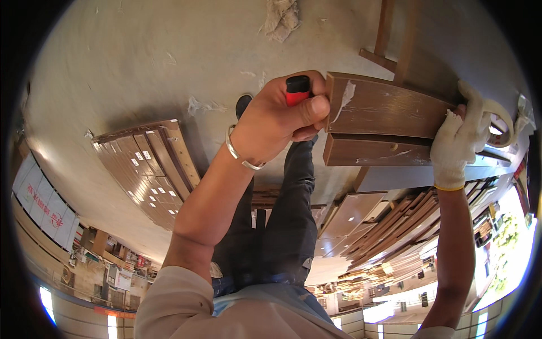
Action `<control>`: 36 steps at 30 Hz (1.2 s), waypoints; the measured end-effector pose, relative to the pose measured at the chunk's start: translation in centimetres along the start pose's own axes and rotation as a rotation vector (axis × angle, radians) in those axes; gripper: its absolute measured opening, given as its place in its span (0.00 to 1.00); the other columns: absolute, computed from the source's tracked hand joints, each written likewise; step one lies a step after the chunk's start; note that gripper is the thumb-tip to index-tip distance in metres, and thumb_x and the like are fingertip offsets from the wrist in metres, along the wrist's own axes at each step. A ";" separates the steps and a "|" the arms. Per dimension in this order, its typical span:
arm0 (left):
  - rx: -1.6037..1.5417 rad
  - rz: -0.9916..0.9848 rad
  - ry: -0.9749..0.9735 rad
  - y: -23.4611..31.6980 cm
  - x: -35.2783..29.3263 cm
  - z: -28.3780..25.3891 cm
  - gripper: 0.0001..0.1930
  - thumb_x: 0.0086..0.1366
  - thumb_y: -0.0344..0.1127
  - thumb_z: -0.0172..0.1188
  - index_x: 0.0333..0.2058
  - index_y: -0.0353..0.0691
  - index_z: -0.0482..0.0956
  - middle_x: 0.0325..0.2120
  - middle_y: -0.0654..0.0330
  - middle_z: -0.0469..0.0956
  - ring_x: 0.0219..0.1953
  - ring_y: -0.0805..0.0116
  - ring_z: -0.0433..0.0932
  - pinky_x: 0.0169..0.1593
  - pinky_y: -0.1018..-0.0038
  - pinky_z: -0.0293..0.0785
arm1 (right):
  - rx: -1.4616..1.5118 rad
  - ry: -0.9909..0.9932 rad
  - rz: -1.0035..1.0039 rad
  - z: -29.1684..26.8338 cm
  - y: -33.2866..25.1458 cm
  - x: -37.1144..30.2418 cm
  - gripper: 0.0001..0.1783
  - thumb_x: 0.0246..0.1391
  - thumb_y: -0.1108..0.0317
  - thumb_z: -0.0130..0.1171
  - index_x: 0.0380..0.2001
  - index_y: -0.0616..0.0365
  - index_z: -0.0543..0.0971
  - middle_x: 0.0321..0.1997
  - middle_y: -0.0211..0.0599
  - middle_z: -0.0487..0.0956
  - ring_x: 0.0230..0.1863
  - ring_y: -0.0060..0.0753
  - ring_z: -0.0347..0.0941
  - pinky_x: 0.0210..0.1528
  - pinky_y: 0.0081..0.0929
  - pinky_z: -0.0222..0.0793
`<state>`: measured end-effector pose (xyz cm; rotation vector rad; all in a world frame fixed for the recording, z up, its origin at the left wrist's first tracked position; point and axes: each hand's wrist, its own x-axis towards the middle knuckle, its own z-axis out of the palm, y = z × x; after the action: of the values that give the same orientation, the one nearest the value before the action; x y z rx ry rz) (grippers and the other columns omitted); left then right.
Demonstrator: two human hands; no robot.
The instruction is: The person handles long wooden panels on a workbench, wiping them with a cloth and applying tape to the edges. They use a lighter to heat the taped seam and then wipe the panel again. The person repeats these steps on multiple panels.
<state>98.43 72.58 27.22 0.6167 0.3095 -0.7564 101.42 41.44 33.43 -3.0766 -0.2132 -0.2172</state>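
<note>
A short, stick-like object with a black end and a red body (297, 90) sits in the closed grip of my bare left hand (282, 110). The thumb and fingertips of that hand meet the left end of a brown wooden board (395, 107), which has a torn whitish film patch on its face. Just below it lies a second, narrower brown board (378, 151). At their right end my right hand (460, 133), in a white knit glove, is closed on the boards. A roll of tape (511, 124) is beside its fingers, partly hidden.
Labelled brown panels (144, 169) lie stacked on the left. More long brown boards (389, 226) are piled at the lower right. A wooden frame piece (381, 56) is at the upper right. Crumpled plastic film (281, 20) and scraps litter the concrete floor (169, 62).
</note>
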 end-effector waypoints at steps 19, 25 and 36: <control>0.145 -0.152 0.154 1.4 -0.5 1.4 0.14 0.72 0.41 0.68 0.36 0.40 0.73 0.24 0.65 0.74 0.23 0.80 0.66 0.25 0.80 0.59 | -0.067 0.011 -0.020 -0.2 -0.3 0.1 0.27 0.51 0.77 0.62 0.55 0.44 0.80 0.39 0.35 0.78 0.39 0.43 0.75 0.46 0.43 0.69; 0.090 -0.005 0.137 -0.5 -0.3 0.6 0.15 0.71 0.43 0.68 0.39 0.39 0.75 0.26 0.63 0.77 0.24 0.78 0.69 0.26 0.79 0.63 | -0.006 0.007 -0.032 -0.1 0.2 -0.1 0.27 0.51 0.78 0.62 0.55 0.44 0.80 0.39 0.35 0.78 0.38 0.43 0.76 0.46 0.42 0.70; 0.326 -0.050 0.153 1.4 -0.6 1.0 0.19 0.70 0.47 0.70 0.38 0.36 0.76 0.25 0.61 0.79 0.23 0.79 0.68 0.26 0.81 0.60 | -0.021 -0.054 -0.011 -0.2 0.6 -0.3 0.31 0.46 0.82 0.63 0.56 0.48 0.80 0.42 0.37 0.80 0.38 0.40 0.75 0.46 0.38 0.70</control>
<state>99.08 73.03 28.83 0.9807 0.3458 -0.8167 101.22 40.83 33.58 -3.1050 -0.2324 -0.1373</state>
